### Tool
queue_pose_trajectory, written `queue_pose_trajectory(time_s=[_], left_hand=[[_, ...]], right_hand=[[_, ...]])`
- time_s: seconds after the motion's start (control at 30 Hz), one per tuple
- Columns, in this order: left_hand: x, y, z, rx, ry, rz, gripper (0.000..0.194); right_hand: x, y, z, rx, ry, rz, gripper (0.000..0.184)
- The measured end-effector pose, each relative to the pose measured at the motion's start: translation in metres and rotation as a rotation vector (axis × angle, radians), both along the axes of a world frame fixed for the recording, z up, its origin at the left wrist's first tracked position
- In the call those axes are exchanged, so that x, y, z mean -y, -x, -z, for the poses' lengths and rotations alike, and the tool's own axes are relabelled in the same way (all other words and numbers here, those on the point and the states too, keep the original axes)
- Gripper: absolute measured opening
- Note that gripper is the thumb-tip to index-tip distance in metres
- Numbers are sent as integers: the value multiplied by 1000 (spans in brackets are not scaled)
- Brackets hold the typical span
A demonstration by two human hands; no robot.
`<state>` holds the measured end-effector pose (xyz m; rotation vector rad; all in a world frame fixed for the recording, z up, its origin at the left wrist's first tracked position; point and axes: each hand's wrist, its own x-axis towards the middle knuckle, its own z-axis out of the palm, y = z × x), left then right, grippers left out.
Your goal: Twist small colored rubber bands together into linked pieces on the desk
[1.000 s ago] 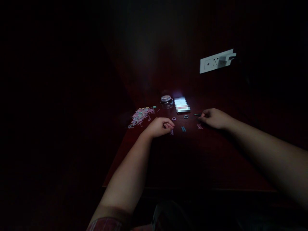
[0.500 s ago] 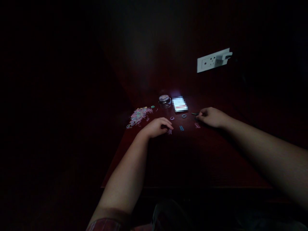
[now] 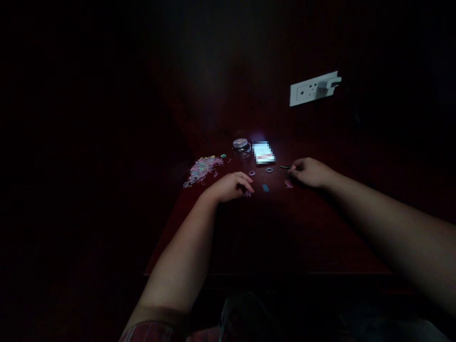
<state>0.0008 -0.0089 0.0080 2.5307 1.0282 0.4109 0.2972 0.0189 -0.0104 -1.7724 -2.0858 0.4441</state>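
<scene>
My right hand (image 3: 309,172) is closed in a pinch on a thin, dark green band (image 3: 284,166), which sticks out to the left of the fingertips. Just below those fingers lies a small bunch of pink elastic bands (image 3: 288,184). My left hand (image 3: 231,186) hovers or rests with curved fingers apart, beside a little bunch of purple elastic bands (image 3: 247,194) that it partly covers. Between the hands are a bunch of blue elastic bands (image 3: 265,188), a purple ring-shaped band (image 3: 252,173) and a blue-grey ring-shaped band (image 3: 270,170).
A heap of mixed elastic bands (image 3: 204,169) lies left on the dark red table (image 3: 285,237). Behind the ring bands stand a round lidded jar (image 3: 241,148) and a bright phone (image 3: 263,153) with a blurred screen. A wall socket (image 3: 313,89) holds a plug. The surroundings are very dark.
The whole view has shifted slightly, so everything appears a little further left and up. Both hands keep their places and grips relative to the table.
</scene>
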Motion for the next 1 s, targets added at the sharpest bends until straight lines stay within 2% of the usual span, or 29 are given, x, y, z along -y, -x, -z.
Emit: queue_pose_trajectory(time_s=[0.2,0.47,0.73,0.83,0.9,0.93,1.0], left_hand=[[1,0,0,19,-8,12,26],[2,0,1,26,24,4,36],[2,-3,5,94,25,9,29],[2,1,4,189,-4,-4,29],[-4,10,5,299,-80,-154,25],[-7,16,6,347,-124,-294,24],[-16,29,10,384,-179,-666,27]], right_hand=[[-2,-1,2,5,-3,-12,20],[-5,-4,7,-9,-28,-37,22],[0,-1,-1,19,7,-29,20],[-2,-3,0,11,16,-29,20],[-5,-4,2,12,15,-30,21],[-6,-5,3,13,15,-30,21],[-7,-6,4,10,15,-33,21]])
